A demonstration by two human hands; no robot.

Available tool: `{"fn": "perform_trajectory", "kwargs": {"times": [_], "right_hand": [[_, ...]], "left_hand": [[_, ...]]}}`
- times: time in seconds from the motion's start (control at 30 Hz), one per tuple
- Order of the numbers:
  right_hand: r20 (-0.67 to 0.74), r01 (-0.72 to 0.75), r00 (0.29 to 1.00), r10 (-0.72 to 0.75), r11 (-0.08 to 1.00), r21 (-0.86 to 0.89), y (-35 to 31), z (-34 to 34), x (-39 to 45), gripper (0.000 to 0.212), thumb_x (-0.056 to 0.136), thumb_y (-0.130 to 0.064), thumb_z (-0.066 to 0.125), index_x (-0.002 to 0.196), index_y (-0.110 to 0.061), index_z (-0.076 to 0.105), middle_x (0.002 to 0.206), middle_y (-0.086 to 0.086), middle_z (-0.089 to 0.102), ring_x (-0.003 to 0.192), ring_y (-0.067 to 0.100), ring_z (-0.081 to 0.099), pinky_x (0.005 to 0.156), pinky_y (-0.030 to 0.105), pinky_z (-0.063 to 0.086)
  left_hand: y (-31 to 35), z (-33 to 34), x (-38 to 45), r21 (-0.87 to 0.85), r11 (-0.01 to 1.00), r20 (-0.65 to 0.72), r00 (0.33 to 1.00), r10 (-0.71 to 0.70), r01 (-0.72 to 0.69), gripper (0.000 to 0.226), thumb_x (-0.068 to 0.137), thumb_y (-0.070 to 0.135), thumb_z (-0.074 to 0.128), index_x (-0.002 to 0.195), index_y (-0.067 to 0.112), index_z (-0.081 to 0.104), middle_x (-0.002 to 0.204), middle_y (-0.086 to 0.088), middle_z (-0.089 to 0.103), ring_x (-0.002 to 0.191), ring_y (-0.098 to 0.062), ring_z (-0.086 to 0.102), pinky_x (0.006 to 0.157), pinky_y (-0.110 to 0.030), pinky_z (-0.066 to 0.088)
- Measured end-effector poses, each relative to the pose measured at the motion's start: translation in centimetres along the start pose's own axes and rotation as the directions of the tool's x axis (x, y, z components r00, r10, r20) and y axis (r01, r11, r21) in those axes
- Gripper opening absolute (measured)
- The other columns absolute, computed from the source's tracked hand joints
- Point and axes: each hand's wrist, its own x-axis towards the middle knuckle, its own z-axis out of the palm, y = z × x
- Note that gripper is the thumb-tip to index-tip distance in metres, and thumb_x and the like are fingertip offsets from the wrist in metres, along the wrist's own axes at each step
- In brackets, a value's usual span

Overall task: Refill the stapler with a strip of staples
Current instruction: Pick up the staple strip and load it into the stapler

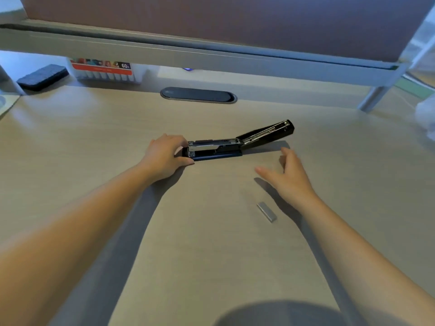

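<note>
Stapler (226, 145) open, left hand (164, 156) gripping its end.

Black-and-chrome stapler (237, 142) — grey staples (266, 211) — pale wood-grain desk (94, 142)

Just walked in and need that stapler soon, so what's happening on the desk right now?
A person is partway through reloading it. The left hand steadies the front end of the stapler, which lies on the desk with its top cover swung open and back, leaving the staple channel exposed. The right hand is open and empty, hovering just above the desk beside the stapler. The staple strip lies loose on the desk, nearer the person than that hand, not yet picked up.
</note>
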Motion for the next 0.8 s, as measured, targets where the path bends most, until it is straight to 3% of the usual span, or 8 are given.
{"fn": "perform_trajectory", "kwargs": {"times": [0.13,0.3,0.43,0.63,0.8], "right_hand": [[0.116,0.148,0.985,-0.126,0.968,-0.205,0.8,-0.8,-4.6,0.063,0.073,-0.041,0.064,0.123,-0.009,0.043,0.133,0.011,0.044,0.121,0.024,0.044,0.101,0.039,0.038],[0.060,0.219,0.975,-0.214,0.883,-0.414,1.6,-0.5,-8.8,0.046,0.077,-0.040,0.060,0.110,-0.010,0.053,0.122,0.011,0.053,0.110,0.027,0.049,0.092,0.041,0.043],[-0.065,0.240,0.955,-0.291,0.879,-0.413,1.6,0.1,-10.2,0.019,0.085,-0.026,0.054,0.095,-0.011,0.060,0.110,0.012,0.059,0.097,0.026,0.052,0.080,0.037,0.043],[-0.041,0.292,0.947,-0.320,0.904,-0.313,1.7,-0.1,-12.1,0.020,0.088,-0.019,0.048,0.098,-0.008,0.061,0.110,0.015,0.059,0.097,0.025,0.052,0.078,0.033,0.039],[-0.062,0.464,0.879,-0.473,0.878,-0.121,-0.2,-0.1,-15.0,0.019,0.088,-0.013,0.048,0.100,-0.004,0.060,0.107,0.013,0.060,0.093,0.016,0.049,0.076,0.019,0.033]], "left_hand": [[0.7,1.0,-2.3,-0.017,1.000,-0.027,1.000,-0.008,0.008,0.032,0.080,0.026,0.058,0.106,0.008,0.053,0.114,-0.018,0.058,0.105,-0.036,0.048,0.089,-0.044,0.039],[1.4,2.0,-6.0,-0.081,0.997,-0.044,0.999,0.000,-0.004,0.031,0.081,0.025,0.057,0.107,0.007,0.051,0.120,-0.019,0.056,0.108,-0.036,0.048,0.095,-0.046,0.041],[2.0,2.3,-8.3,-0.108,0.994,-0.072,0.997,-0.031,0.023,0.031,0.081,0.025,0.057,0.106,0.007,0.051,0.118,-0.020,0.056,0.106,-0.036,0.050,0.093,-0.046,0.041],[3.3,2.1,-10.9,-0.135,0.988,-0.068,0.994,-0.083,0.073,0.030,0.081,0.024,0.057,0.105,0.007,0.051,0.116,-0.020,0.056,0.105,-0.036,0.049,0.091,-0.044,0.040],[3.4,1.9,-14.0,-0.145,0.988,-0.036,0.997,-0.065,0.059,0.030,0.081,0.025,0.058,0.105,0.010,0.052,0.116,-0.018,0.058,0.105,-0.033,0.050,0.092,-0.044,0.041]]}}
